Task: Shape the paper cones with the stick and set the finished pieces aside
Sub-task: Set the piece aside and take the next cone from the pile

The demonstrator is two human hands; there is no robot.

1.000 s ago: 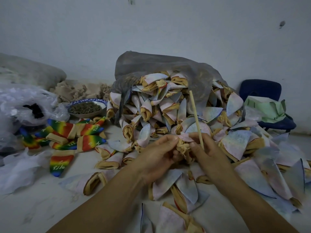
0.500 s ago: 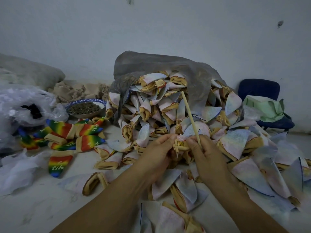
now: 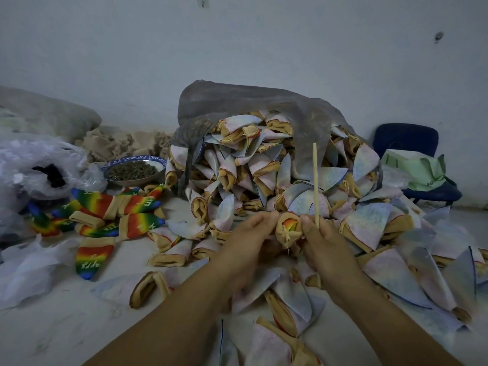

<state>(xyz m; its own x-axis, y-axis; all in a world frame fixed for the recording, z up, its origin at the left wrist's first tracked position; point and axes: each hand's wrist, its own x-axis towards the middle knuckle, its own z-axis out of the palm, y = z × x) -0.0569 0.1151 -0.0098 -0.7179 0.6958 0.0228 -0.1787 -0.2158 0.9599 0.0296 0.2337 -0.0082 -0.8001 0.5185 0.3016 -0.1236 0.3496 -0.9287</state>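
Cone [image 3: 288,228]: held between both hands, above the loose pieces, mouth now opened with rainbow lining showing; 0.5 s ago a crumpled tan bunch | left hand [image 3: 248,239]: fingers pinch rim | right hand [image 3: 324,241]: pinches rim and stick [image 3: 315,180], which has gone from leaning to upright, outside the cone | judgement: turning underway, stick shaping still due; rainbow finished pieces [image 3: 137,223] lie left.

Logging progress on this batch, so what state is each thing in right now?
cone: held between both hands, rainbow inside showing.
stick: upright, beside the cone.
left hand: grips the cone.
right hand: pinches the stick, touches the cone.
rainbow pieces: lying at the left.
bowl: filled with dark bits.
bag: open, cones spilling out.
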